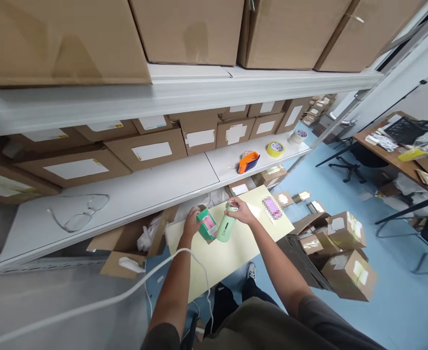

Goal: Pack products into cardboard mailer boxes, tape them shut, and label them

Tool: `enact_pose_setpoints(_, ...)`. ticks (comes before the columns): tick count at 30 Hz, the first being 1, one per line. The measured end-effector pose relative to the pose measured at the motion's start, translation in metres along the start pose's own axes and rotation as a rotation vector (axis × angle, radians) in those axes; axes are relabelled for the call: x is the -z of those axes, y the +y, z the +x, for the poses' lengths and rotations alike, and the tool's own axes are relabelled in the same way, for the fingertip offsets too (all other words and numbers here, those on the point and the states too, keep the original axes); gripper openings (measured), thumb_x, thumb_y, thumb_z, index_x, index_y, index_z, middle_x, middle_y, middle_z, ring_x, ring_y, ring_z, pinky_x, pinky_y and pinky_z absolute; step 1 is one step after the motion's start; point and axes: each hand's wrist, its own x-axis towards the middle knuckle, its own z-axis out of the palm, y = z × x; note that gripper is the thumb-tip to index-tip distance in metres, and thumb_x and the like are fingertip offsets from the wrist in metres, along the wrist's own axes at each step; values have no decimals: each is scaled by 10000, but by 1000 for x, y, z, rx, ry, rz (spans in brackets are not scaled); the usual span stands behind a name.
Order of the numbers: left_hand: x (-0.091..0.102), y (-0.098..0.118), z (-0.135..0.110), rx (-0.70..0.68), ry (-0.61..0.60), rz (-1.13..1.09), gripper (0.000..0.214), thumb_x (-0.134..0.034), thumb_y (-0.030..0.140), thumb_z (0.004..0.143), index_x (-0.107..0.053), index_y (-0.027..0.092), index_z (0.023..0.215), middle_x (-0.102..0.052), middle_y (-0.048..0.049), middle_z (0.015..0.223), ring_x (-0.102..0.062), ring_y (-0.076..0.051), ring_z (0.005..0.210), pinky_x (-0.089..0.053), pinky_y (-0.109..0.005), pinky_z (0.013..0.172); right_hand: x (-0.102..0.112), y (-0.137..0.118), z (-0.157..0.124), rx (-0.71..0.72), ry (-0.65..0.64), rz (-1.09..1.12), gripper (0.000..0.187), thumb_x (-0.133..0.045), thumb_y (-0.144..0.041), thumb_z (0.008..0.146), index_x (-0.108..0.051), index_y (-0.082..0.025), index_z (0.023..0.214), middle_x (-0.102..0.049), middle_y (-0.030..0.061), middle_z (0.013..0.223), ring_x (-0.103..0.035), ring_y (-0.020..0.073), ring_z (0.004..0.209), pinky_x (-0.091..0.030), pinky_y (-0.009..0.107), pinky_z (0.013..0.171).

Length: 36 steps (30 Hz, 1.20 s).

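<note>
My left hand (192, 222) is closed around the left side of a small green box (207, 225) with a pink panel on its face. Close beside it, my right hand (241, 210) grips the top of a light green cylindrical bottle (225, 229) with dark lettering on its side. The bottle leans a little, its base toward the box. Both are over a pale yellow tabletop (214, 267). A flat pink and purple item (272, 208), blurred out, lies on the tabletop to the right of my right hand.
On the white shelf (162, 187) ahead lie glasses (86, 214), an orange tape dispenser (248, 161) and tape rolls (275, 148). Cardboard boxes (199, 133) line its back. A white cable (126, 292) crosses at left. More cartons (348, 274) stand on the blue floor at right.
</note>
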Motion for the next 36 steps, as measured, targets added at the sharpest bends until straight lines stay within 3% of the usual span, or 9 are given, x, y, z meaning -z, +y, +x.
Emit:
enact_pose_setpoints(5,-24,36,-68,-78,86,-125,224,-639,160,902,-748,212,1091,-599,-139,1637,-387,-376,1655,-410,-573,1331,-4,7,-9,33,215,79,524,-881,-546,697,-613,-267,1050,-682,15,916,-679,231,878,-592,358,821)
enact_pose_setpoints(10,-56,54,-109,-28,128,-143,316,-591,119,903,-792,253,1106,-794,-126,1257,-597,-369,1472,-488,-605,1270,-45,10,-2,44,272,140,522,-806,-631,761,-590,-264,1063,-679,30,916,-689,238,909,-601,355,823)
enact_pose_setpoints(13,-67,58,-118,-32,134,-136,285,-584,111,908,-792,250,1045,-768,-143,1285,-598,-377,1473,-511,-625,1251,-53,13,0,27,294,60,516,-789,-645,758,-590,-264,1043,-675,20,893,-693,239,889,-600,363,829)
enact_pose_setpoints(17,-67,62,-124,-104,186,-147,246,-600,109,917,-766,246,1036,-636,-124,1550,-382,-361,1669,-430,-612,1334,-31,17,-11,74,265,-130,508,-787,-631,747,-611,-268,1055,-701,14,908,-684,240,847,-582,371,838)
enact_pose_setpoints(20,-64,67,-127,-151,190,-161,245,-598,117,933,-754,265,1051,-621,-108,1566,-349,-352,1692,-435,-642,1324,-17,16,-23,115,213,-259,486,-768,-613,783,-625,-268,1093,-720,20,934,-678,238,831,-574,367,842)
enact_pose_setpoints(24,-64,74,-134,-124,188,-169,185,-663,209,960,-748,272,1112,-635,-121,1549,-373,-371,1682,-418,-684,1323,-19,18,-35,156,175,-361,477,-740,-588,822,-641,-260,1153,-722,46,1000,-685,245,852,-582,385,883)
enact_pose_setpoints(28,-72,79,-142,-68,197,-175,173,-663,276,987,-766,274,1126,-676,-125,1500,-414,-382,1658,-429,-665,1323,-23,19,-41,160,160,-391,463,-738,-548,829,-659,-249,1173,-735,79,1052,-697,261,888,-594,401,915)
enact_pose_setpoints(31,-74,79,-145,-37,189,-127,179,-633,217,991,-779,273,1077,-691,-122,1493,-433,-360,1644,-462,-620,1309,-19,16,-42,138,160,-362,477,-752,-553,817,-662,-251,1174,-747,77,1057,-703,258,886,-605,405,918)
enact_pose_setpoints(36,-61,77,-142,-100,157,-11,218,-619,119,958,-783,263,970,-596,-79,1659,-358,-358,1674,-448,-622,1318,-5,10,-41,141,51,-289,514,-802,-566,751,-666,-250,1133,-739,43,972,-697,232,823,-612,380,859)
